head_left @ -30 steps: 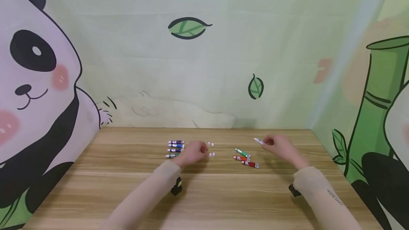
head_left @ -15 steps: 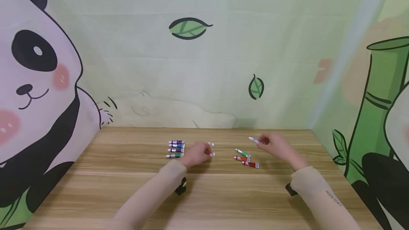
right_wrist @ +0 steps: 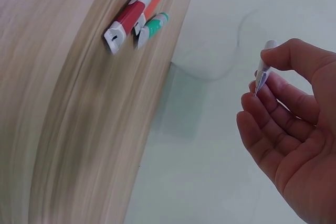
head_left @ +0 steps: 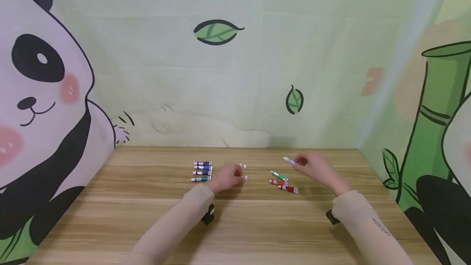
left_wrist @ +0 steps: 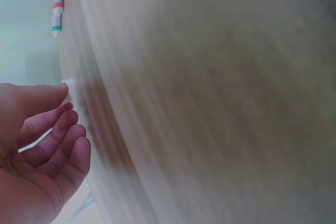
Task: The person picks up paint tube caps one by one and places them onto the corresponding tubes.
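My left hand [head_left: 227, 177] pinches a small white piece [left_wrist: 69, 91] between thumb and forefinger, low at the tabletop. Other small white pieces [head_left: 244, 166] lie just beyond its fingertips. To its left, a neat column of paint tubes [head_left: 202, 168] in purple, blues and green lies flat. My right hand [head_left: 316, 170] holds a white paint tube [right_wrist: 265, 66] between thumb and fingers, raised above the table with its cap end pointing left. Below and left of that hand lie a green tube [head_left: 279, 176], an orange-red tube [head_left: 278, 183] and a dark red tube [head_left: 288, 189].
The wooden table [head_left: 243, 232] ends at the back against a pale green cloth backdrop [head_left: 165, 72] printed with pandas, leaves and bamboo. The orange-red and dark red tubes lie close together at a slant.
My right hand has carried the white tube a little to the left. The left hand has shifted slightly right, onto the nearer white pieces, uncovering more of the green tube in the column.
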`<state>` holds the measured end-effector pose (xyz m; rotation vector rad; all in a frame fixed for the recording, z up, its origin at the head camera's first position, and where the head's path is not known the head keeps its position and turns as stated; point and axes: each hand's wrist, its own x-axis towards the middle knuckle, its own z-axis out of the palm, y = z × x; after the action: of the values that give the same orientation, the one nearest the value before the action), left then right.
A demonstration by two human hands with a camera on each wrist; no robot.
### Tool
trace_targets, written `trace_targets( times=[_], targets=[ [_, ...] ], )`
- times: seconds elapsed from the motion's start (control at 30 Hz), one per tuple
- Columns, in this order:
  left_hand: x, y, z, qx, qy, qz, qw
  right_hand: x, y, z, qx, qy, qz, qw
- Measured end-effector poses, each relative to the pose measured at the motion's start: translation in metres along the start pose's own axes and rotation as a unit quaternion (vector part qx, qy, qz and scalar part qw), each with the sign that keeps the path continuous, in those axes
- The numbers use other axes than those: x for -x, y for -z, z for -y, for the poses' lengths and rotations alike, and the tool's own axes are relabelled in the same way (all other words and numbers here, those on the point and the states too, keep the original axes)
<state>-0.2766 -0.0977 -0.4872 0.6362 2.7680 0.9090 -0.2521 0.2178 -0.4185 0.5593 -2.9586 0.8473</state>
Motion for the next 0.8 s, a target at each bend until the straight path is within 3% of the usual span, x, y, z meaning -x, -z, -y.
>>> trace_targets(
  times=[0.27, 0.57, 0.8],
  targets=[
    [0.006, 0.022, 0.001, 0.042, -0.007, -0.049, 0.9979, 0.000, 0.002, 0.008, -0.006, 0.022, -0.007, 0.9997],
    [0.015, 0.053, 0.000, 0.108, 0.029, -0.099, 0.9888, 0.000, 0.005, 0.029, -0.015, 0.048, -0.005, 0.9987],
    [0.022, 0.076, -0.007, 0.147, -0.010, -0.134, 0.9800, 0.001, 0.008, 0.048, -0.039, 0.070, -0.005, 0.9968]
  ],
)
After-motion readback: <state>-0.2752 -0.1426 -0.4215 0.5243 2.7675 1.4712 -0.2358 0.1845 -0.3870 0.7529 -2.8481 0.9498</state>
